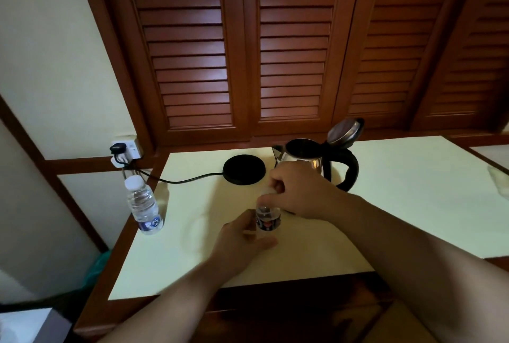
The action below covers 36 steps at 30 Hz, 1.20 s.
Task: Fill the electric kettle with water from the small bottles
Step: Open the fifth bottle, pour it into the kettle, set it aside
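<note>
**Head view: bottle held at table centre**

Left hand (242, 238) grips the lower body of a small bottle (267, 218) standing on the table (399, 205). Right hand (300, 191) pinches its cap (268, 191). Kettle (316, 159), lid up, stands just behind, off its base (244, 169). Second bottle (143, 205), capped, at the left edge.

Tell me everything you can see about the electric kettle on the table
The shiny stainless-steel electric kettle has a black curved handle on its right, a pointed spout on its left, and its round hinged lid tipped up and open, showing a dark interior. It stands upright on the pale cream table, off its round black base, which lies to its left. The right hand partly hides its lower body; contact is unclear.
</note>
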Available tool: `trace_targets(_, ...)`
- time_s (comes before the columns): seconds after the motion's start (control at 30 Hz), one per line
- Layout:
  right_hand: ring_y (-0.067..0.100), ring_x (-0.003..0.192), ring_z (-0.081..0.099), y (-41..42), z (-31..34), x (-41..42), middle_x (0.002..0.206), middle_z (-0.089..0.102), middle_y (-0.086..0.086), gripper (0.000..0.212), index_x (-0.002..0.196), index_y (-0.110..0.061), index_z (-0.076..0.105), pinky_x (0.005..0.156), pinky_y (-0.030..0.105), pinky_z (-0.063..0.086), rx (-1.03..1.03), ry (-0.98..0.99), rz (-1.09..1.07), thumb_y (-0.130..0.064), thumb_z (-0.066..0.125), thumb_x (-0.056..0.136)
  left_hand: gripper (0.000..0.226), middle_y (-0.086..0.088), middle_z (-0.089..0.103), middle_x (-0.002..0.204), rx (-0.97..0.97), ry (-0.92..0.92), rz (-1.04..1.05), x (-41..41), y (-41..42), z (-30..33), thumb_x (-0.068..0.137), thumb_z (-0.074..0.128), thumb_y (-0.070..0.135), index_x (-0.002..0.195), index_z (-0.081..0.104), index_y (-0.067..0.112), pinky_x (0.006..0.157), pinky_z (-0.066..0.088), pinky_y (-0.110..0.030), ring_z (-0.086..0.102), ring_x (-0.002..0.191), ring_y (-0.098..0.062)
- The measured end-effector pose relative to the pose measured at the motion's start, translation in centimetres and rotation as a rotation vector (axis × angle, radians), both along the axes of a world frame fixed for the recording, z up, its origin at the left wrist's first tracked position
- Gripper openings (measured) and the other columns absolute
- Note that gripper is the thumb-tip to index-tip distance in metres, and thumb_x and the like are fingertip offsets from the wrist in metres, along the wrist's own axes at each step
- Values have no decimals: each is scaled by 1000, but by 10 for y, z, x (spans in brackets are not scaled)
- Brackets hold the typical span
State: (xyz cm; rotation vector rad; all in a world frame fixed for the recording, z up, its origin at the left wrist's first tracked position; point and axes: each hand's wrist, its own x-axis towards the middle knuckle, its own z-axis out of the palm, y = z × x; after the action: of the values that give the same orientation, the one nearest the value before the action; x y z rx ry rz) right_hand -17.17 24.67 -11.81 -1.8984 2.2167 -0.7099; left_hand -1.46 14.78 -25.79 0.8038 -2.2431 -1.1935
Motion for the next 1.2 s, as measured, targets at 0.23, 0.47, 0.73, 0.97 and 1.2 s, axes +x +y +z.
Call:
trace_targets(0.23,-6,89,57,-2,28,-8,105,61,-21,28,126,-25,71,75,12,40,231,81,210,-30,64,100,47,13,75,98,-1,-23,-17,-1,-5,-4,69,87,52,111,66,45,82,59,-37,71,90,-7)
trace_targets(0.47,17,95,68,-10,41,1,111,70,2,44,129,-16,65,86,40,59,290,97,161,-34,74,89,43,13,76,97,10,5,-14,-1,-4,-4,72,91,41,110,69,44,82,59,-41,72,90,-10)
trace_targets(0.73,-2,89,60,-8,38,1,110,65,-14,24,119,-20,74,76,15,46,227,78,226,-21,68,95,44,6,75,99,33,-1,-2,-1,-2,-5,72,90,44,110,69,43,83,59,-38,72,93,-15)
trace_targets(0.97,2,97,66,10,30,-27,108,71,-15,29,119,-26,74,83,21,54,126,-52,124,-31,68,92,51,15,76,104,30,-7,-9,0,-1,-5,72,89,50,119,67,48,91,60,-39,73,95,-6)
trace_targets(1.2,5,87,64,52,-41,-70,96,70,-8,20,106,-24,75,79,32,56,173,-102,-110,-37,73,91,50,16,76,104,34,27,-22,-1,2,-5,76,90,42,119,63,46,88,58,-33,72,95,-6)
